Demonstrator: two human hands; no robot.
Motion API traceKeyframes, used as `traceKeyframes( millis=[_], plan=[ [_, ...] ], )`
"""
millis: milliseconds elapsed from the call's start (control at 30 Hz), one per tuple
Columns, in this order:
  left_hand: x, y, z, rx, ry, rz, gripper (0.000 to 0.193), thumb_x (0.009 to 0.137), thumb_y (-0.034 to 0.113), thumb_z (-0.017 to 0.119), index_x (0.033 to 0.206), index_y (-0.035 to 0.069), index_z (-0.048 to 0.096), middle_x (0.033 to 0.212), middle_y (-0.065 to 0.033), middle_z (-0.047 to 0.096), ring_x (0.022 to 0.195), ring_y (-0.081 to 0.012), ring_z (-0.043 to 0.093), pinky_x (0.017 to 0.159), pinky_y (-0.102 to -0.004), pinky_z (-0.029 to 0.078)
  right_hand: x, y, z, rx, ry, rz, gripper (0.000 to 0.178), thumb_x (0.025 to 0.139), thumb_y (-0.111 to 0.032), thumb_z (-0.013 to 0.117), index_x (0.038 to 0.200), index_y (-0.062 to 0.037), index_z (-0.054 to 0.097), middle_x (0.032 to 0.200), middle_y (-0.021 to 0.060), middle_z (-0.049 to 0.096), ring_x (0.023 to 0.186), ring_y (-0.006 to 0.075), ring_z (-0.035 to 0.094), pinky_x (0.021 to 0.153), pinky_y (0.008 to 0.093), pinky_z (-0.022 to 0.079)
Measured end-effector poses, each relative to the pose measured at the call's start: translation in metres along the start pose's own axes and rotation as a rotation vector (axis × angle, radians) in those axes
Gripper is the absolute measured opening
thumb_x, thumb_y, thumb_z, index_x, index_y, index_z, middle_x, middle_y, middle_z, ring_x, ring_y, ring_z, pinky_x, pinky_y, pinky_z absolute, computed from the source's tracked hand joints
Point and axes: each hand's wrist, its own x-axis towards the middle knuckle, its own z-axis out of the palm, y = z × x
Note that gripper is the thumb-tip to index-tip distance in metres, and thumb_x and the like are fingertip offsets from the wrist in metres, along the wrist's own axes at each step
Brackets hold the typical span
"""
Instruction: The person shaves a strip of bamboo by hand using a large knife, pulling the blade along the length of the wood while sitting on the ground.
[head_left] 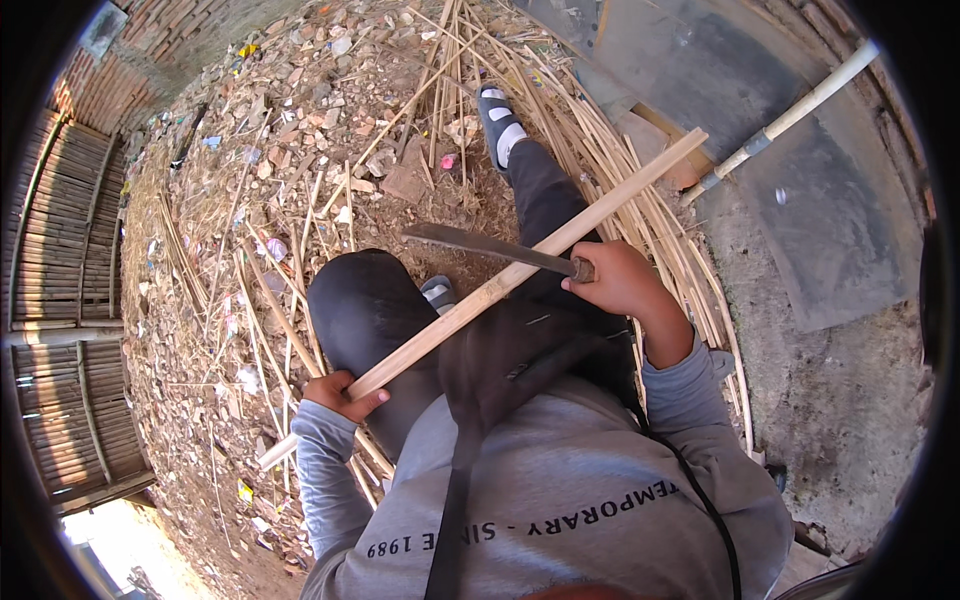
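Observation:
A long pale bamboo slat lies slantwise across my lap, from lower left to upper right. Near its lower end my left hand is closed around it. In my right hand is the handle of a machete, its dark blade pointing left. The blade crosses over the slat around its middle; whether the edge touches the wood I cannot tell. My legs are in dark trousers, with one knee bent under the slat.
Many split bamboo strips lie to the right and ahead of my feet. More loose sticks are on the rubble-strewn ground at left. A bamboo-slat panel stands far left. At right are a pale pole and dark sheets.

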Motion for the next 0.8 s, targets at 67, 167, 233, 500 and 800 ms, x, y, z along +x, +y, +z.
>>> traceKeyframes(
  millis=[67, 167, 233, 500, 800],
  plan=[
    [-0.003, 0.002, -0.002, -0.001, 0.010, 0.013, 0.065, 0.063, 0.062, 0.089, 0.072, 0.001, 0.068, 0.055, -0.0090, 0.060, 0.052, -0.0201, 0.061, 0.052, -0.0365, 0.048, 0.005, 0.009, -0.006, 0.054, 0.038, 0.113, 0.031, 0.078, -0.031, 0.080, 0.087, -0.0056, 0.066, 0.073, 0.0161, 0.065, 0.075, 0.0387, 0.065, 0.066, 0.0465, 0.049],
    [-0.004, 0.005, -0.001, 0.043, 0.038, 0.035, 0.064, 0.063, 0.061, 0.089, 0.071, 0.001, 0.067, 0.055, -0.0092, 0.059, 0.051, -0.0201, 0.060, 0.052, -0.0368, 0.048, 0.009, 0.027, -0.010, 0.102, 0.226, 0.174, 0.030, 0.079, -0.030, 0.079, 0.093, -0.0058, 0.068, 0.075, 0.0173, 0.065, 0.075, 0.0393, 0.065, 0.066, 0.0459, 0.049],
    [-0.004, 0.006, 0.000, 0.079, 0.055, 0.039, 0.065, 0.063, 0.063, 0.088, 0.070, 0.001, 0.067, 0.054, -0.0094, 0.058, 0.051, -0.0210, 0.059, 0.052, -0.0371, 0.048, 0.009, 0.031, -0.014, 0.076, 0.274, 0.186, 0.031, 0.080, -0.030, 0.079, 0.097, -0.0059, 0.069, 0.077, 0.0182, 0.066, 0.076, 0.0400, 0.065, 0.067, 0.0468, 0.049],
    [-0.002, 0.008, -0.003, 0.098, 0.006, -0.023, 0.069, 0.060, 0.064, 0.087, 0.073, -0.001, 0.068, 0.057, -0.0144, 0.060, 0.057, -0.0286, 0.064, 0.057, -0.0400, 0.049, 0.002, -0.001, 0.007, -0.029, -0.035, 0.014, 0.033, 0.078, -0.034, 0.080, 0.089, -0.0061, 0.066, 0.074, 0.0165, 0.066, 0.076, 0.0394, 0.066, 0.066, 0.0492, 0.049],
    [-0.003, 0.004, 0.003, 0.073, 0.046, -0.006, 0.069, 0.060, 0.064, 0.087, 0.073, -0.001, 0.067, 0.058, -0.0136, 0.061, 0.056, -0.0276, 0.065, 0.056, -0.0386, 0.049, 0.016, 0.017, -0.005, 0.098, 0.251, 0.157, 0.031, 0.081, -0.029, 0.078, 0.101, -0.0078, 0.070, 0.082, 0.0171, 0.069, 0.078, 0.0391, 0.067, 0.069, 0.0468, 0.051]
  ],
)
